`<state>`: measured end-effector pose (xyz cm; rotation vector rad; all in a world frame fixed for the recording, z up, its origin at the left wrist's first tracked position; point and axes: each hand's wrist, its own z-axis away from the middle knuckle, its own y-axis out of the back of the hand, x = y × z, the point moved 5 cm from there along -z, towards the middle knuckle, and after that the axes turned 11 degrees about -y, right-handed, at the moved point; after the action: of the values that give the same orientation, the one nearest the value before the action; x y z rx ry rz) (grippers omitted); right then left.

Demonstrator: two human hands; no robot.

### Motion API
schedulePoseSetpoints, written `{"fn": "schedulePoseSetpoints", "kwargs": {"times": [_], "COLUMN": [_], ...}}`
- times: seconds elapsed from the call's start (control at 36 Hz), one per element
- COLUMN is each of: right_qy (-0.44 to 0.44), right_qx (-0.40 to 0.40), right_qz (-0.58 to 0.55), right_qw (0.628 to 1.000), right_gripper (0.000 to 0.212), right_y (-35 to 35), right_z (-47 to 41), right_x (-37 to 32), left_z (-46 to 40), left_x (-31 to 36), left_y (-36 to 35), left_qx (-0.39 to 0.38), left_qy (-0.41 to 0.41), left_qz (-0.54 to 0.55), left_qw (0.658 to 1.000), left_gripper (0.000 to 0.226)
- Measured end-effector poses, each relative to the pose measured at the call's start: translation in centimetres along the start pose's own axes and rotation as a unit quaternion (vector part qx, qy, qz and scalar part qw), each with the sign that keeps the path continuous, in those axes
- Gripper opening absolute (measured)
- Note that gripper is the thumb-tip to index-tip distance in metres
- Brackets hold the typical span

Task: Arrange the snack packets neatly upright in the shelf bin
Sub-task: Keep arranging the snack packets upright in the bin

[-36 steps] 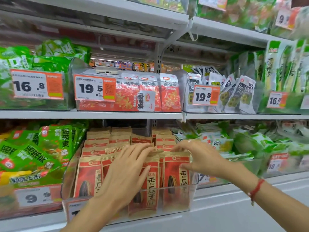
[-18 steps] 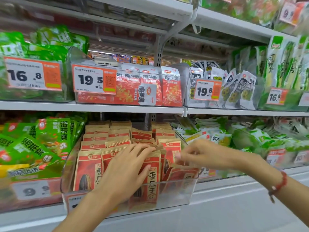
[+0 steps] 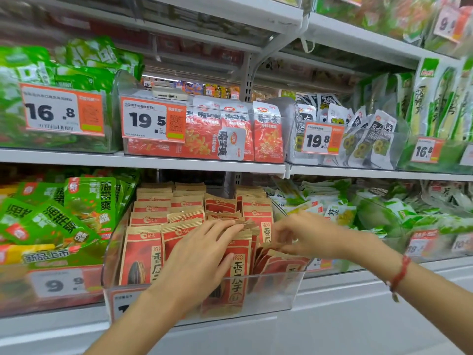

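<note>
A clear plastic shelf bin (image 3: 271,295) on the lower shelf holds several red-and-tan sunflower seed packets (image 3: 140,254) in rows. My left hand (image 3: 202,254) lies flat with straight fingers against the front middle packets, pressing them back. My right hand (image 3: 304,234) reaches in at the bin's right side, and its fingers pinch the top edges of slumped packets (image 3: 281,262) that lean forward toward the bin's front wall. Packets on the left and at the back stand upright.
Green snack bags (image 3: 64,216) fill the bin to the left, and green-white packs (image 3: 340,208) fill the one to the right. The upper shelf (image 3: 143,160) carries red packets (image 3: 220,134) and price tags. A phone-like device (image 3: 170,93) lies on the upper bin.
The front right packets have tipped forward and slumped low against the bin's front. My right hand has dropped onto their tops. My left hand stays pressed on the middle packets.
</note>
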<state>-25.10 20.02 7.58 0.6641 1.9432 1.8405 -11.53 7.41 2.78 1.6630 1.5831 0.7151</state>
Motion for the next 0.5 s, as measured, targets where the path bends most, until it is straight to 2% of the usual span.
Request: {"fn": "schedulePoseSetpoints", "kwargs": {"times": [0.08, 0.19, 0.33, 0.5], "right_qy": [0.004, -0.013, 0.028, 0.063], "right_qx": [0.044, 0.176, 0.384, 0.498], "right_qz": [0.021, 0.025, -0.05, -0.109], "right_qw": [0.999, 0.984, 0.921, 0.858], "right_gripper": [0.01, 0.016, 0.022, 0.026], "right_y": [0.0, 2.8, 5.5, 8.0], "right_z": [1.1, 2.2, 6.0, 10.4], "right_x": [-0.1, 1.0, 0.1, -1.5], "left_z": [0.0, 0.2, 0.9, 3.6], "left_x": [0.3, 0.6, 1.1, 2.5], "left_y": [0.1, 0.7, 3.6, 7.7], "left_qx": [0.012, 0.017, 0.044, 0.058], "left_qy": [-0.005, 0.001, 0.015, 0.108], "left_qz": [-0.011, -0.041, -0.038, 0.106], "left_qw": [1.0, 0.999, 0.998, 0.987], "left_gripper": [0.058, 0.063, 0.056, 0.045]}}
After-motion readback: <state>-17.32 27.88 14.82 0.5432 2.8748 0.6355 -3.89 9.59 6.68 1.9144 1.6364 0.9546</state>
